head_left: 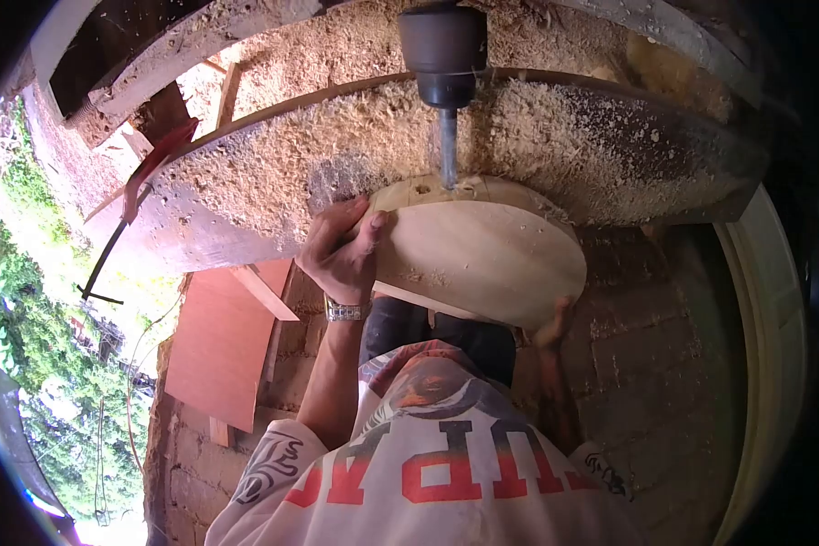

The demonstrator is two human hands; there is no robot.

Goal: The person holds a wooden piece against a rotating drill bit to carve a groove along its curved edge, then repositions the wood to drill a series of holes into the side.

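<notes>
A pale wooden board [482, 250] with a rounded outline is tilted up on edge against the sawdust-covered work table [237, 196]. My left hand [344, 250], with a metal watch at the wrist, is closed around the board's left end, thumb along its face. At the lower right edge my right hand [555, 328] grips the same board, most of its fingers hidden behind the wood. Above the board's upper edge hangs a drill chuck [442, 55]. Its drill bit [449, 146] reaches down to that edge, beside a drilled hole [421, 190].
Sawdust [573, 136] lies thick over the table around the bit. A red-handled tool [159, 164] sits at the table's left end. Below it leans a reddish wooden panel [223, 350], near a brick wall [642, 355]. Greenery [55, 364] shows outside at left.
</notes>
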